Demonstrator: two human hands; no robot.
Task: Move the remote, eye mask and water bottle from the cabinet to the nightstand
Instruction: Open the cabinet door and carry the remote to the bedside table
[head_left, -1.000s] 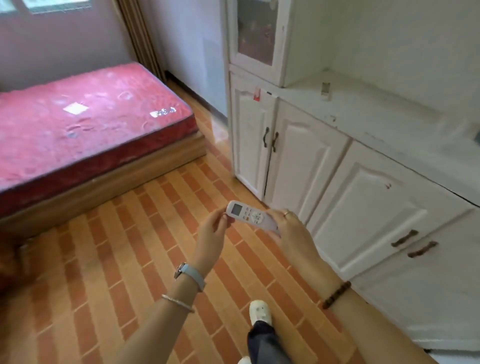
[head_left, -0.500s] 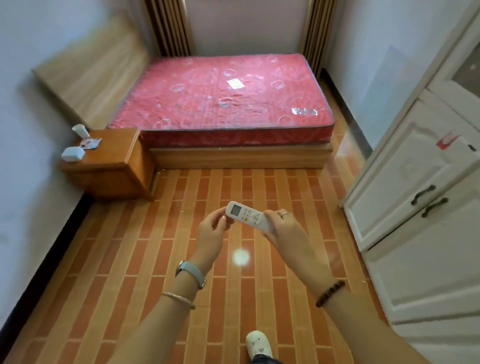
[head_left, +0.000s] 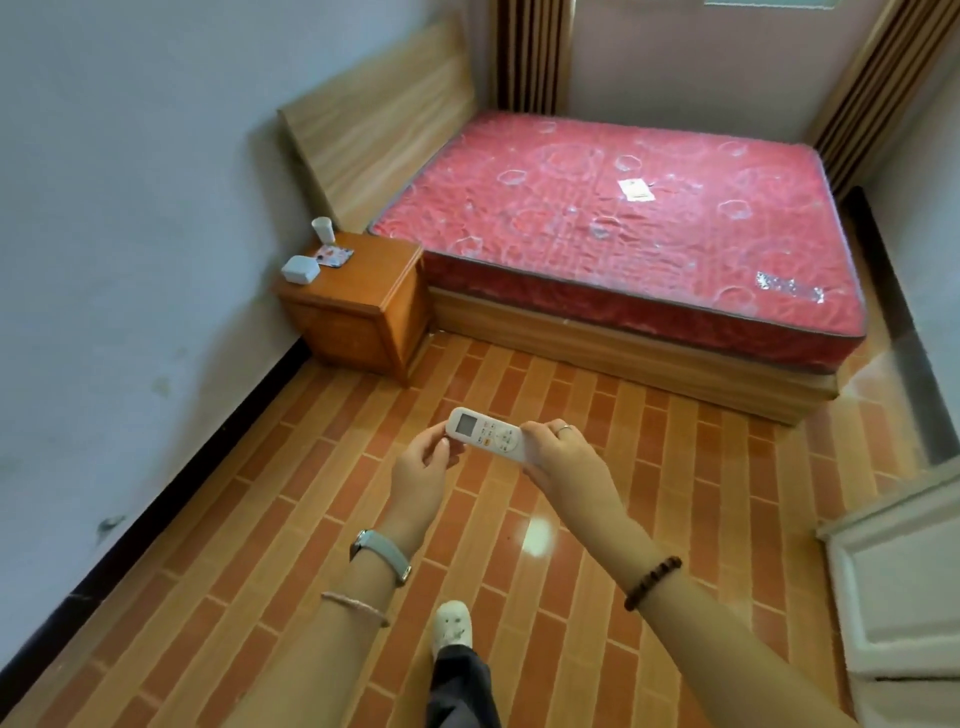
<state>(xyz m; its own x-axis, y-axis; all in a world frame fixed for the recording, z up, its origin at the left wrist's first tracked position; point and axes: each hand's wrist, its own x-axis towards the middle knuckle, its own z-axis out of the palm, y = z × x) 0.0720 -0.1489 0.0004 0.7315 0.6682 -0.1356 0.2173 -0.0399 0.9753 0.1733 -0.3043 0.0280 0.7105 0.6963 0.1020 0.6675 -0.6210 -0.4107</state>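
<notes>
A white remote (head_left: 485, 434) with a small screen and coloured buttons hangs over the tiled floor, held at both ends. My left hand (head_left: 420, 475) pinches its screen end; my right hand (head_left: 563, 460) grips its other end. The wooden nightstand (head_left: 374, 296) stands ahead at the left, against the wall and beside the bed. On its top sit a white cup (head_left: 322, 229), a white box (head_left: 300, 269) and a flat patterned item (head_left: 334, 255). The white cabinet (head_left: 898, 597) shows only a corner at the right edge. No eye mask or water bottle is clearly in view.
A bed with a red mattress (head_left: 639, 228) and wooden headboard (head_left: 379, 124) fills the far side. Brick-patterned floor tiles (head_left: 260, 545) stretch between me and the nightstand. The left wall has a black skirting (head_left: 171, 483). My shoe (head_left: 453, 629) steps forward below.
The view has swung left, away from the cabinet toward the bed, and the nightstand now sits nearer. Both hands keep the same hold on the remote.
</notes>
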